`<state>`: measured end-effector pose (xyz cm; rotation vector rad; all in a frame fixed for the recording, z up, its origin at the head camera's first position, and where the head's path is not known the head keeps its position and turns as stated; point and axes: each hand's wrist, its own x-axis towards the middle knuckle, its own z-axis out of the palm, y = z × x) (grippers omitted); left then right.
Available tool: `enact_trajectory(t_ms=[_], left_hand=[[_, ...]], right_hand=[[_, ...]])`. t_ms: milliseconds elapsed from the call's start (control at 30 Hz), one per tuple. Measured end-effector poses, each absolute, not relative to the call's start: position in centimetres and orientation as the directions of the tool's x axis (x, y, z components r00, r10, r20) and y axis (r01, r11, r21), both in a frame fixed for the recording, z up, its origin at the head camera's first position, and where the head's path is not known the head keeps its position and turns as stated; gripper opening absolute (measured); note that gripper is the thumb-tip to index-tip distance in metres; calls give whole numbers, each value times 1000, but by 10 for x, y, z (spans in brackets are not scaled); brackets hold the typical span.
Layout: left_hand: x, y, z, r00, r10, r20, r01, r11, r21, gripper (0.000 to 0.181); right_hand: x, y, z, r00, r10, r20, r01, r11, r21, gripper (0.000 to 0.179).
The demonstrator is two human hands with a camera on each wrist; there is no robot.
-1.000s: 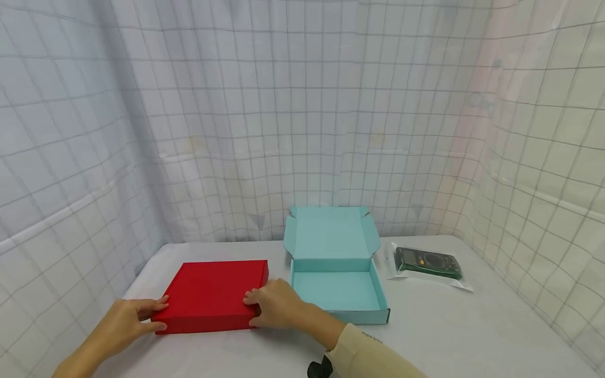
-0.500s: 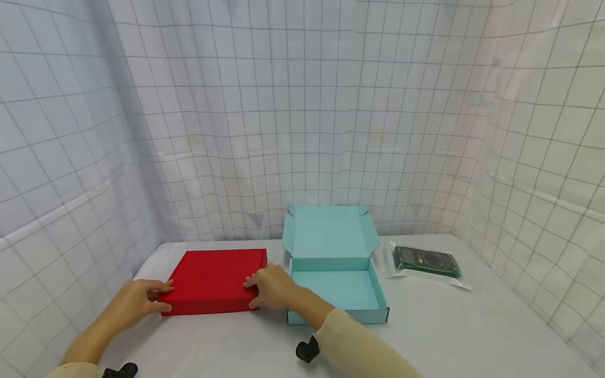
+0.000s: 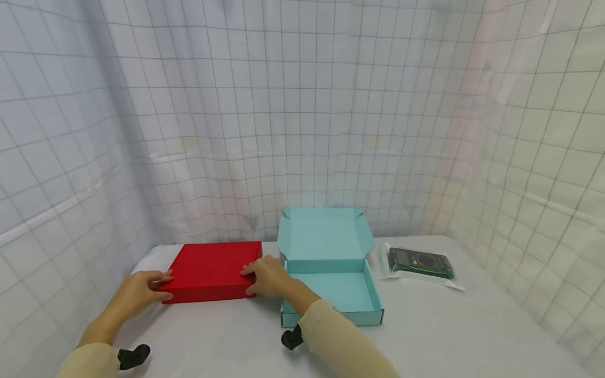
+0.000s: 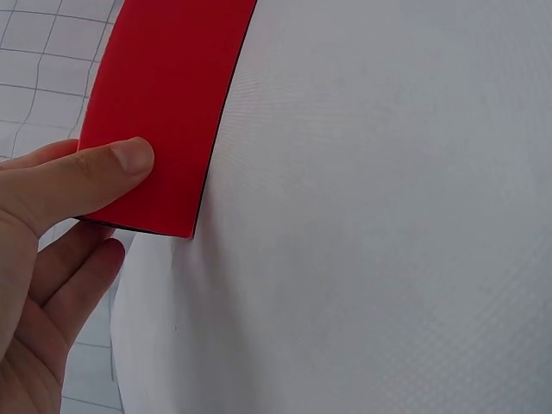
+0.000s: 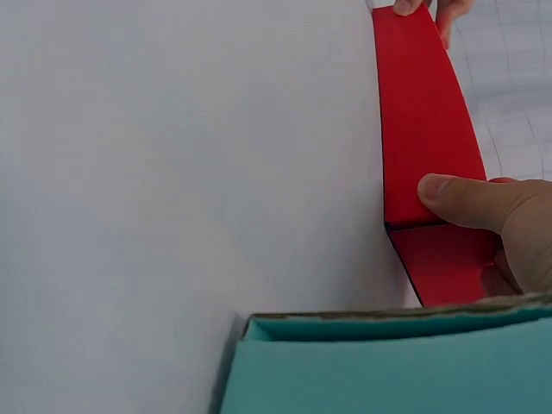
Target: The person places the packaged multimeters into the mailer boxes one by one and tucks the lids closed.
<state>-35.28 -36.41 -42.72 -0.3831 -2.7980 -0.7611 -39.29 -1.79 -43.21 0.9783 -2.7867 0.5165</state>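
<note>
A flat red cardboard box (image 3: pixel 212 268), lid closed, lies at the left of the white table. At its front left corner my left hand (image 3: pixel 134 294) grips it, the thumb (image 4: pixel 129 159) on the front face and fingers over the top. My right hand (image 3: pixel 269 277) grips the front right corner the same way; in the right wrist view its thumb (image 5: pixel 440 187) presses the front face. Just right of that hand stands a light teal box (image 3: pixel 331 294), its lid raised and leaning back. My right forearm passes over its front left corner.
A multimeter (image 3: pixel 420 262) in a clear plastic bag lies on the table (image 3: pixel 454 325) right of the teal box. Gridded white curtain (image 3: pixel 307 105) hangs behind and along both sides. Black pieces (image 3: pixel 134 357) show at both sleeves.
Both hands have pushed the red box away from me, toward the back of the table. The teal box and the multimeter have stayed in place.
</note>
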Motion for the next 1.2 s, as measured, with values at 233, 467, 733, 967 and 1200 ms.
enact_trajectory(t_ms=[233, 467, 733, 967, 1200], left_hand=[[-352, -363, -424, -937, 211, 278, 320, 836, 445, 48], [-355, -363, -421, -938, 228, 263, 327, 835, 443, 47], [-353, -367, -416, -950, 231, 208, 307, 800, 516, 50], [-349, -367, -411, -962, 219, 164, 274, 732, 624, 61], [-343, -362, -399, -966, 207, 152, 255, 693, 674, 69]], right_hand=[[-392, -19, -433, -799, -557, 225, -600, 752, -271, 52], [-389, -18, -433, -809, -545, 220, -587, 753, -296, 53], [-391, -17, -430, -805, -552, 215, -588, 700, -405, 49], [-394, -9, -418, -785, -586, 202, -598, 631, -495, 50], [-391, 1, -403, -771, -601, 212, -617, 622, -483, 52]])
